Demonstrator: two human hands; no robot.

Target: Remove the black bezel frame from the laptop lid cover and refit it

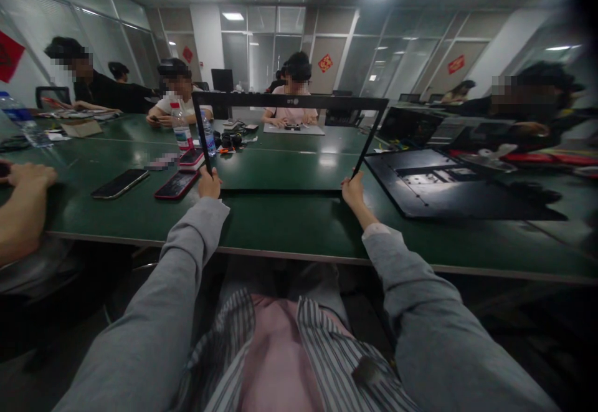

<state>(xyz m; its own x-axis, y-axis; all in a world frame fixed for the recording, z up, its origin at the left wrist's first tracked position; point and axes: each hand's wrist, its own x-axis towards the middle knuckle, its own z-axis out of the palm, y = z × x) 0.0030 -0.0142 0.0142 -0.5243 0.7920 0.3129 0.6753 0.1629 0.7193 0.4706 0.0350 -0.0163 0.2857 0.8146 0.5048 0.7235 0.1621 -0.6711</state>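
Both my hands hold a thin black monitor bezel (336,101) upright above the table, an empty rectangular frame with a small LG logo on its far edge. My left hand (210,184) is closed around its left side near the lower corner. At the opposite lower corner, my right hand (354,189) grips the right side. Through the bezel's opening I see the green tabletop. To the right of my right hand lies a flat black monitor panel (420,169) with exposed metal parts. Just left of my left hand rests a red-edged phone (177,184).
The green table (289,225) stretches ahead. A dark phone (120,183) lies on the left, with a red-capped bottle (181,128) behind. Cables (231,138) sit beyond the bezel. Co-workers sit around the table; one person's forearm (23,212) rests at the left edge.
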